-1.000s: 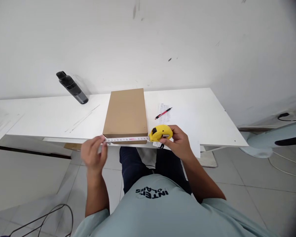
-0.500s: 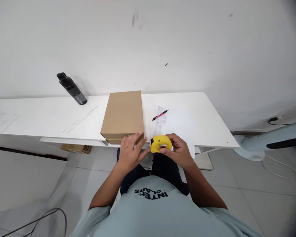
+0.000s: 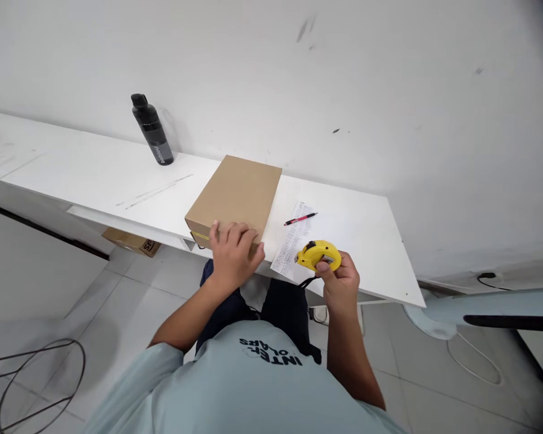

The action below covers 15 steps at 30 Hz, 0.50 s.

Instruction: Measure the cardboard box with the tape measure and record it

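A closed brown cardboard box (image 3: 241,191) lies on the white desk (image 3: 357,226), its front side at the desk's near edge. My left hand (image 3: 235,250) rests at the box's front edge, fingers apart and slightly bent over the top. A yellow strip shows on the front side, partly covered by that hand. My right hand (image 3: 341,280) grips a yellow tape measure (image 3: 319,255) above the desk's front, thumb on its near face. Its metal hook sits at the case mouth, and a black strap hangs below. Under it lies a printed paper sheet (image 3: 291,244) with a red and black pen (image 3: 301,219) on top.
A black bottle (image 3: 152,129) stands at the back left, close to the wall. Below the desk is another cardboard box (image 3: 131,241). A wire-frame stand (image 3: 40,380) is on the floor at left, and a pale blue object (image 3: 447,307) is beyond the desk's right end.
My left hand has moved from beside the tape measure onto the box's front edge. My right hand has drawn the tape measure right, away from it. The camera view has tilted.
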Available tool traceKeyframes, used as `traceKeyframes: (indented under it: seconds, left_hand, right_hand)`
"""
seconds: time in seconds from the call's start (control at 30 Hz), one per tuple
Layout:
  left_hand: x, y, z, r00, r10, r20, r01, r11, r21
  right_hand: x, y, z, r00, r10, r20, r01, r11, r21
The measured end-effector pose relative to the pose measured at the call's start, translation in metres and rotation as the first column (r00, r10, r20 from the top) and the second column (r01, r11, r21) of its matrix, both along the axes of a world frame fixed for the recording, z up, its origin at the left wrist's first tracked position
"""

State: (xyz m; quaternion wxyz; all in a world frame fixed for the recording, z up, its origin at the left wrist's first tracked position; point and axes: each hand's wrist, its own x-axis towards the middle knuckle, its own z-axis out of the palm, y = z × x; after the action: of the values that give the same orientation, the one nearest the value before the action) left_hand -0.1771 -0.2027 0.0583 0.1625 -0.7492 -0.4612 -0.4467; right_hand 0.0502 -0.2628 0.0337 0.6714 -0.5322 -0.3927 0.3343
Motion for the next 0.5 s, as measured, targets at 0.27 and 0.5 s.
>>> traceKeyframes:
  seconds: [0.27, 0.5]
  left_hand:
    - [-0.104, -0.001, -0.009, 0.991, 0.098, 0.091, -0.102, 0.994, 0.049]
    - [-0.161, 0.036, -0.028, 0.835, 0.138, 0.532, -0.057, 0.985, -0.166]
  right_hand:
    - [-0.001, 0.012, -0.003, 0.997, -0.027, -0.074, 0.024, 0.999, -0.043]
    - [-0.008, 0.017, -0.003, 0.997, 0.035, -0.065, -0.038, 0.998, -0.051]
